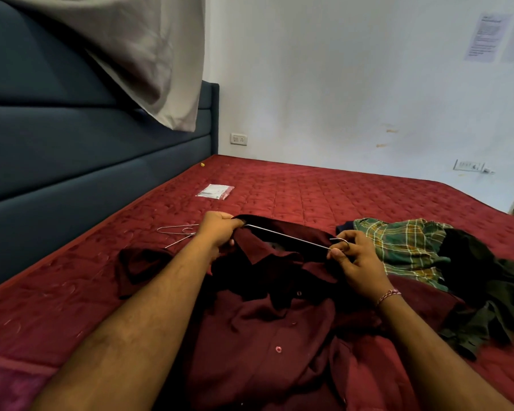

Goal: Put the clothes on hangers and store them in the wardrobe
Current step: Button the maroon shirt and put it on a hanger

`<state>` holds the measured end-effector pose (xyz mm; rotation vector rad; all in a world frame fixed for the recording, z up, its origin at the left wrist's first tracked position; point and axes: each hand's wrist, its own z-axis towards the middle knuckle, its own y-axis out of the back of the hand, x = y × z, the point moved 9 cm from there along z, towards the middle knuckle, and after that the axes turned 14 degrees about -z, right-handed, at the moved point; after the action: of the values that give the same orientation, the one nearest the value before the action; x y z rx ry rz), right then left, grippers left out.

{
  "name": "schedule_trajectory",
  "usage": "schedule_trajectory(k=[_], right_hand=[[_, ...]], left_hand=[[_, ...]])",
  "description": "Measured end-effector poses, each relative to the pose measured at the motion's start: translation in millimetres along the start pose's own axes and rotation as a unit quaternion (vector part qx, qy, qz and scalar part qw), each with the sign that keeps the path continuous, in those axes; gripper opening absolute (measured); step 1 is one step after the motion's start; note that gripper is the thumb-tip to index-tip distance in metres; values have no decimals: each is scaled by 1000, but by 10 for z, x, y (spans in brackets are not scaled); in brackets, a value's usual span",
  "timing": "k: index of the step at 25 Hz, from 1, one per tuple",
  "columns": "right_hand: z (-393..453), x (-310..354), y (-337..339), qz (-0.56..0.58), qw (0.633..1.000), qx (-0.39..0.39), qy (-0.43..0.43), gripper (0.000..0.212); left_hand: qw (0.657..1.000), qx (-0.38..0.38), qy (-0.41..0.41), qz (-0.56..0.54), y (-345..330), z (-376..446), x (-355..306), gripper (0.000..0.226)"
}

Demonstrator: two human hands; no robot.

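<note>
Two hands are at work on one maroon shirt, which lies spread on the red bedcover right in front of the person. The left hand is curled tight around the shirt's shoulder fabric together with one end of a wire hanger, while the right hand pinches the hanger just below its hook, fingers clamped on the wire. The hanger's bar runs across the open collar between the two hands. This looks like the threading step: one arm of the hanger going into the left shoulder. Next, I'd say, the other end has to be worked under the opposite shoulder, with the hook kept poking out through the neck.

Spare hangers wait on the cover just left of the shirt. A green plaid shirt and a dark garment sit heaped to the right, not yet hung. No wardrobe is in view.
</note>
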<state>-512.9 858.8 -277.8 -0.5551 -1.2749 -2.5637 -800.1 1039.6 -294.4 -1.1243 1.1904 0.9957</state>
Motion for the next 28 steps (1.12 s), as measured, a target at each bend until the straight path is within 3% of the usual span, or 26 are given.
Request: schedule_trajectory(k=[2,5,7,9,11,13,15,17,19,20,22,24,26,28], right_hand=[[8,34,-73,-71,996,43,-7,27],[123,142,-232,-219,966,136,13,13],[224,355,-358,-140,968,199,61,13],[389,498,-500,-51,966,243,73,14],[615,435,-692,-93,963,249,46,19],[710,231,-929,-167,952,254,-21,19],[566,32,-1142,-212,939,258,-85,13],[295,-84,-1229,-225,943,208,-131,43],[28,-115,-1143,-227,957,76,-163,73],[-103,-133,-1092,-215,960,16,-181,74],[-272,-239,-1071,-144,962,-36,-230,48],[-366,-407,-1097,-50,947,-31,-316,19],[-421,-518,-1087,2,940,-34,-341,14],[-463,-615,-1098,80,939,-52,-331,17]], left_hand=[[987,14,-68,142,24,1,-201,19],[914,49,-178,361,-142,-122,-515,14],[921,111,-189,323,-338,-251,-612,5],[960,141,-137,201,-447,-295,-554,16],[976,90,-125,155,-398,-227,-389,16],[975,5,-130,178,-212,-95,-59,23],[982,-19,-75,171,-88,-31,450,32],[985,-10,-53,164,-69,-68,840,33],[967,-2,-111,228,-140,-140,991,41],[947,8,-165,276,-219,-183,976,47],[886,51,-259,380,-501,-280,891,52],[835,97,-290,458,-782,-292,874,53],[834,100,-268,472,-865,-150,927,47],[871,94,-265,402,-796,-31,962,29]])
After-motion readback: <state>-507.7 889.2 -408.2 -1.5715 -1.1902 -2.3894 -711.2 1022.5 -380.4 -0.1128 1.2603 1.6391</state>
